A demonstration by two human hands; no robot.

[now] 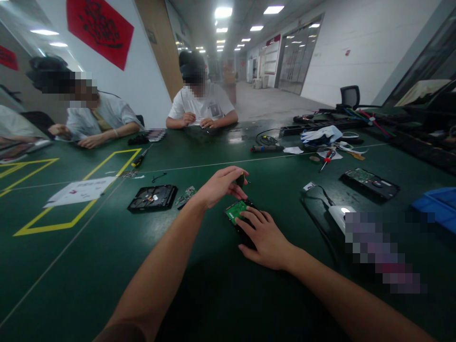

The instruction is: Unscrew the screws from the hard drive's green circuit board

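A hard drive lies on the green table in front of me, its green circuit board facing up. My right hand grips the drive from the right, fingers spread over its top and thumb at the near side; much of the drive is hidden under it. Just above the drive's far end, my left hand is closed around a dark screwdriver handle with a bit of yellow on it. The screwdriver's tip cannot be made out.
Left of my hands lie an opened drive casing and a loose circuit board. Another hard drive, a white device with a cable and a blue bin are on the right. Two co-workers sit across the table.
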